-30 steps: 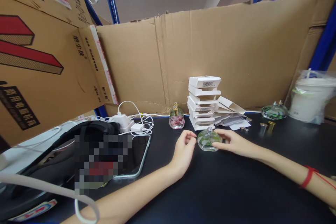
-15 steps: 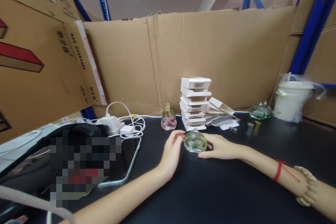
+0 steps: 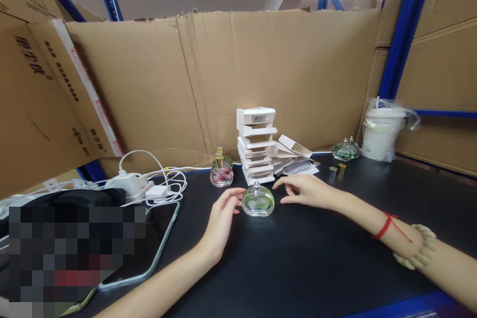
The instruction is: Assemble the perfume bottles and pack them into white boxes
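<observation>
A round glass bottle with green contents (image 3: 258, 201) stands upright on the black table (image 3: 298, 263), its top uncapped. My left hand (image 3: 219, 218) is at the bottle's left side, fingers apart, the fingertips at or very near the glass. To the right, my right hand (image 3: 307, 191) hovers just off the bottle with its fingers spread and nothing in them. Behind the bottle rises a stack of white boxes (image 3: 257, 144), with folded white cartons (image 3: 292, 156) beside it. A pink bottle with a gold top (image 3: 221, 175) stands left of the stack.
Gold and silver caps (image 3: 341, 170) stand at the right, near more green bottles (image 3: 345, 149) and a bagged white cup (image 3: 382, 131). White chargers and cables (image 3: 158, 192) lie at the left, beside a tablet-like device (image 3: 160, 248). Cardboard (image 3: 290, 69) walls the back.
My right hand has let go of the green bottle and moved off to its right. The bottle now faces the camera more squarely. The whole view has shifted, so things appear further left.
</observation>
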### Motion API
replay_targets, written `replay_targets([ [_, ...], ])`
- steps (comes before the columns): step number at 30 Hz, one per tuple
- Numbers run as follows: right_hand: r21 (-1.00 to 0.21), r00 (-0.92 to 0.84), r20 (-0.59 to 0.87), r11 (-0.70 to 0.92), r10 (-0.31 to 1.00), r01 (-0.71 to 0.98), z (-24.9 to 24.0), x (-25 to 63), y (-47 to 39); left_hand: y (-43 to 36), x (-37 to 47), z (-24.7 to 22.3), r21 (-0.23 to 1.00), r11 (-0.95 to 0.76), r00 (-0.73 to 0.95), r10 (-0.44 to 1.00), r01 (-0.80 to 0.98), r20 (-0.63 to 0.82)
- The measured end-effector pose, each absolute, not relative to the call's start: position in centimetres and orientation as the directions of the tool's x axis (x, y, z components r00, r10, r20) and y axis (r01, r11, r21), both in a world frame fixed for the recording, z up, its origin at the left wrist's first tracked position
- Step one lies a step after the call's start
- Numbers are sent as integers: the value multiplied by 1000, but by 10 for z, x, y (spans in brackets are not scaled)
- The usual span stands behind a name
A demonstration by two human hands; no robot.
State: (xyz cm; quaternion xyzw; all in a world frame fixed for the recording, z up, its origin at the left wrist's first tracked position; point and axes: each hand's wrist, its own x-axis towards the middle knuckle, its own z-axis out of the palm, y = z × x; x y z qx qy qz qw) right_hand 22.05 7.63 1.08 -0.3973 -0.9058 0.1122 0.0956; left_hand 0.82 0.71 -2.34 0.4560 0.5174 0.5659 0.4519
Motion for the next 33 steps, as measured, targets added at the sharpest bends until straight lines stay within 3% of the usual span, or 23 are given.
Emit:
replay_targets([
  [8, -203, -556, 226, 597, 800, 776, 11, 233, 88, 6, 8, -24, 999, -40, -174, 984, -31, 33],
  [12, -180, -587, 237, 629, 774, 756, 11, 233, 88, 4, 9, -23, 999, -37, -161, 986, -12, 35],
  [21, -51, -478, 275, 509, 834, 859, 20, 254, 100, 5, 9, -24, 999, -52, -152, 987, -9, 50],
  [24, 1, -469, 267, 487, 842, 873, 23, 259, 103, 5, 9, -23, 999, -42, -157, 987, -12, 39],
  [28, 61, -348, 214, 343, 913, 937, 26, 261, 103, 4, 9, -22, 999, -48, -157, 986, -7, 46],
  [33, -2, -279, 136, 282, 951, 959, 27, 263, 102, 3, 10, -20, 998, -59, -137, 989, -27, 55],
])
